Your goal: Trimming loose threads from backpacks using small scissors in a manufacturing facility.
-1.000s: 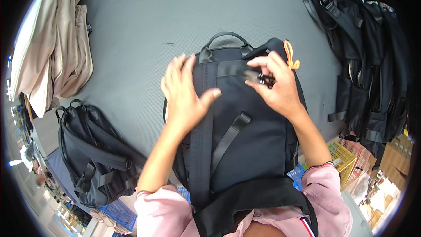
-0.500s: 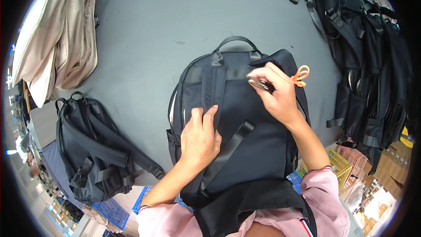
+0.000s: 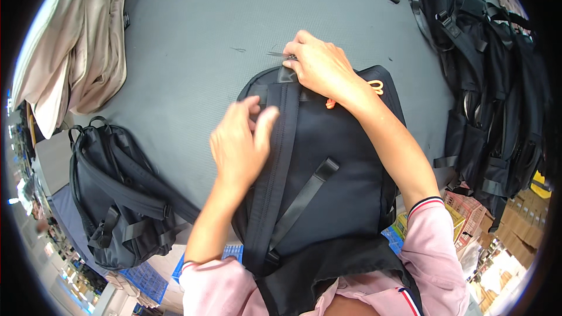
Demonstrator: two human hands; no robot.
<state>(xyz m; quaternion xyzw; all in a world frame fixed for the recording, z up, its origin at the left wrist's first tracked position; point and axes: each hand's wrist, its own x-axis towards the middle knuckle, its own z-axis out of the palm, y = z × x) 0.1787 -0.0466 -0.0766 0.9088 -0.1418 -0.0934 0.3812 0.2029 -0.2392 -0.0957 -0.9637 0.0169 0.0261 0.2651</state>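
Backpack, black, lies on the grey tabletop in front of you, filling the middle of the view and reaching down toward 6 o'clock, its lower end against your black apron. Your right hand is at 1 o'clock, over the bag's top edge, fingers closed around a thin-bladed metal tool whose tips point to 9 o'clock, just above the carry handle. Your left hand is at 9 o'clock, slightly blurred, fingers loosely bent and thumb spread wide, beside the padded shoulder strap; you cannot tell whether it touches the strap. A webbing strap slants across the back panel. At 2 o'clock an orange cord shows past your right forearm.

Around you, beige fabric pieces hang together at 10 o'clock, another black bag lies at 8, and a pile of black bags sits between 2 and 3. A blue crate stands below, between 7 and 8.
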